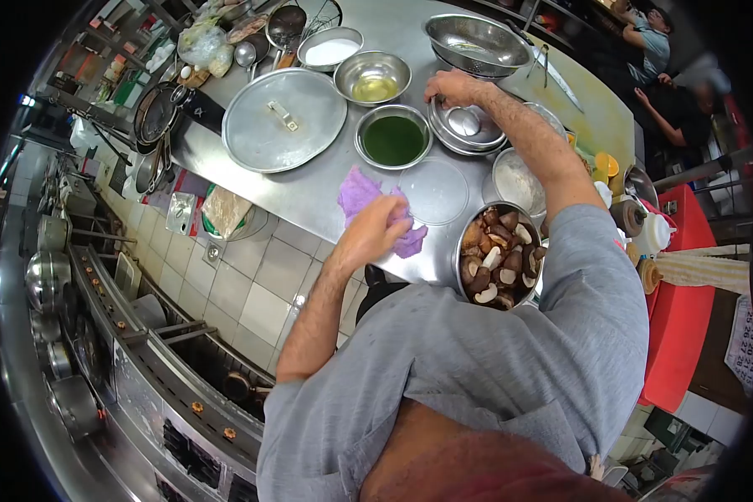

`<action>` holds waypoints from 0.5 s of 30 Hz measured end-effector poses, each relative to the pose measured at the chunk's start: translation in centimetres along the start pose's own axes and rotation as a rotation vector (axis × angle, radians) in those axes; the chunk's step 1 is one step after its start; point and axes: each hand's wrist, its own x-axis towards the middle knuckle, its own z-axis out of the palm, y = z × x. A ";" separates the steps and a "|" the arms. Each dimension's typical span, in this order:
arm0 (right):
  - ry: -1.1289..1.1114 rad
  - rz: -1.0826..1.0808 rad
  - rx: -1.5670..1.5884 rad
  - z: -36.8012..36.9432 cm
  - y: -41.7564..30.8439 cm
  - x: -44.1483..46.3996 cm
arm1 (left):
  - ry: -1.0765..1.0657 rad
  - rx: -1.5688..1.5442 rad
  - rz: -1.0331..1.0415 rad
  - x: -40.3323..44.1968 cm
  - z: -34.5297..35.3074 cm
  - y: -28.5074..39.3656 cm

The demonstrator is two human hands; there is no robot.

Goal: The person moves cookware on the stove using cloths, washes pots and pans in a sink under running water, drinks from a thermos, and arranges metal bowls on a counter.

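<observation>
My left hand is closed on a crumpled purple cloth that lies on the steel table near its front edge. My right hand reaches across the table and grips the far rim of a shiny metal bowl, which seems stacked with others. Between the hands stand a bowl of dark green liquid and a clear round lid lying flat. Close to my right arm is a pot of cut brown mushrooms, beside a container of white powder.
A large flat pot lid lies at the left of the table. Farther back are a bowl of yellowish liquid, a bowl of white grains, a colander and a knife. Other people sit at the upper right.
</observation>
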 end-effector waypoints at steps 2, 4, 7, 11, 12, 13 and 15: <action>0.068 -0.049 0.024 0.9 0.5 0.0 | 0.009 0.005 0.061 3.4 0.3 -0.2; 0.091 -0.054 0.033 1.0 0.5 -0.3 | 0.015 0.001 0.060 6.6 1.4 -0.1; 0.128 -0.065 0.054 1.1 0.8 -0.4 | 0.009 -0.112 -0.028 10.3 3.3 0.1; 0.105 -0.054 0.102 0.6 0.8 -0.1 | -0.017 -0.094 -0.069 12.7 5.0 -0.2; 0.105 -0.055 0.105 0.4 0.8 -0.1 | -0.021 -0.091 -0.069 12.9 5.0 -0.1; 0.097 -0.063 0.098 0.3 0.8 -0.1 | -0.022 -0.090 -0.074 13.0 5.0 0.0; 0.092 -0.076 0.093 -0.1 0.7 0.1 | 0.009 -0.068 -0.075 13.4 4.9 0.0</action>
